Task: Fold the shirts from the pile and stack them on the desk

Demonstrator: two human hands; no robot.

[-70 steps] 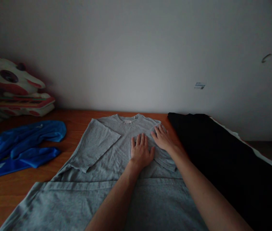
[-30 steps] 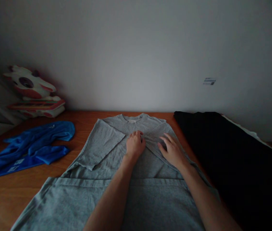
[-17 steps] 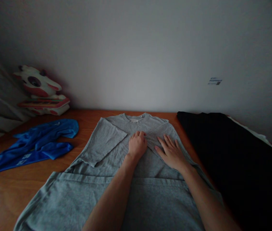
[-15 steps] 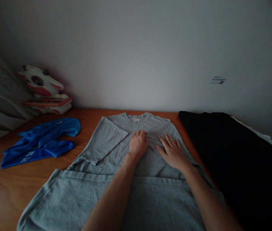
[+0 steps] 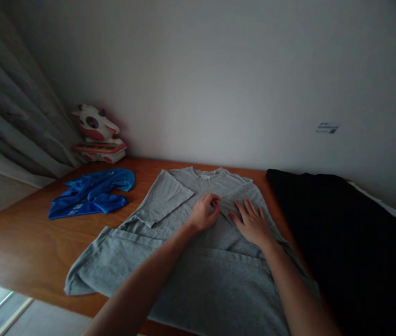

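Observation:
A grey short-sleeved T-shirt (image 5: 170, 196) lies spread on the wooden table (image 5: 19, 238), its collar toward the wall. Both sleeves are folded inward over the front, and the lower part is turned up in a wide band. Over the middle of the chest is my left hand (image 5: 205, 212), loosely curled, with a gap between thumb and forefinger and nothing visible in it. Whether it touches the cloth is hard to see. My right hand (image 5: 252, 221) rests flat on the right side, near the folded-in sleeve, fingers spread.
A crumpled blue garment (image 5: 93, 193) lies to the left. Behind it a cow-shaped toy keyboard (image 5: 100, 135) stands by the wall and the curtain (image 5: 12, 102). A large black cloth (image 5: 345, 233) covers the right side, with something white along its far edge.
The view has turned somewhat left, showing more curtain and the table's front edge. My left hand has loosened from a closed curl, thumb and forefinger parting. My right hand stays flat on the shirt.

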